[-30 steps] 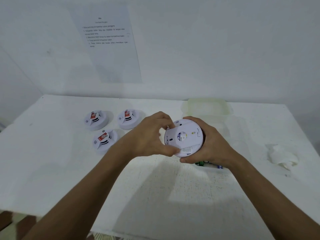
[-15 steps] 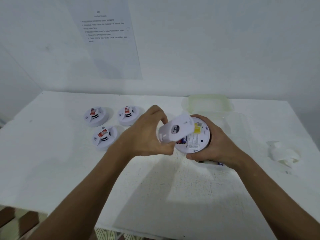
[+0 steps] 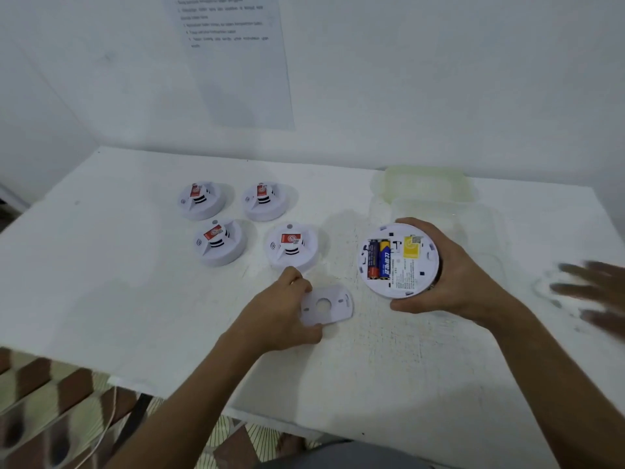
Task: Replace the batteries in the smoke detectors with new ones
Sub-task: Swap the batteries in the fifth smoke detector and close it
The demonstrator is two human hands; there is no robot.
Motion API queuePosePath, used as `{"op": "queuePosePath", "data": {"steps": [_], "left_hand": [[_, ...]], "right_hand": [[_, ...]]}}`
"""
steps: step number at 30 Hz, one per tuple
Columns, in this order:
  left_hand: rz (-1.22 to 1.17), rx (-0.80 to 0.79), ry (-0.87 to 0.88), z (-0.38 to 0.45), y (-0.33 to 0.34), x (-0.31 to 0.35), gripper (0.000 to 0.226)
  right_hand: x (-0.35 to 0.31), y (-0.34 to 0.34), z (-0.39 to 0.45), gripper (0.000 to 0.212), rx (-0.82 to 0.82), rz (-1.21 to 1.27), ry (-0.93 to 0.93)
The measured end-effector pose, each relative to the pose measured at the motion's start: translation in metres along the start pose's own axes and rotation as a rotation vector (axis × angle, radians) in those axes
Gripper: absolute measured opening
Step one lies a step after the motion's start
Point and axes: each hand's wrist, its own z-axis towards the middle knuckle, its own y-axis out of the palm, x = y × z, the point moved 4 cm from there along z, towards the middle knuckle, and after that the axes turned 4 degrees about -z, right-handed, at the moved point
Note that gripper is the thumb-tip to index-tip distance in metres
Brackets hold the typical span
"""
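The near half of the white worktop [image 3: 389,384] lies bare between the two forearms, leaving a broad lane from the front edge toward the middle. On the left, four round white smoke detectors with red labels [image 3: 291,247] sit close together in a cluster with only narrow gaps, and the flat white backing plate [image 3: 327,305] lies just in front of the nearest one. At the back right, a clear plastic lidded box [image 3: 426,187] blocks the far edge, and a blurred hand [image 3: 595,292] intrudes from the right side.
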Motion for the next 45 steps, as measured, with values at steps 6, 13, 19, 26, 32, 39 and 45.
{"op": "queuePosePath", "data": {"steps": [6, 13, 19, 26, 32, 39, 45], "left_hand": [[-0.314, 0.253, 0.171, -0.004, -0.056, 0.033, 0.054], [-0.128, 0.148, 0.341, 0.009, -0.075, 0.075, 0.039], [-0.063, 0.08, 0.326, 0.012, -0.076, 0.081, 0.037], [0.188, -0.001, 0.356, 0.018, -0.072, 0.097, 0.04], [0.136, 0.135, 0.453, 0.02, -0.07, 0.109, 0.056], [-0.046, 0.126, 0.554, 0.033, -0.068, 0.122, 0.05], [-0.064, -0.002, 0.544, 0.049, -0.063, 0.145, 0.056]], "right_hand": [[-0.002, 0.014, 0.004, 0.1, -0.072, -0.04, -0.013], [-0.009, 0.024, 0.011, 0.102, -0.065, -0.054, -0.037], [-0.008, 0.026, 0.008, 0.1, -0.06, -0.045, -0.033], [-0.01, 0.018, 0.006, 0.093, -0.064, -0.034, -0.036], [-0.01, 0.001, -0.001, 0.092, 0.001, -0.006, -0.041], [-0.004, -0.012, -0.016, 0.095, 0.045, 0.022, -0.026], [0.004, -0.036, -0.028, 0.096, 0.082, 0.02, 0.003]]}}
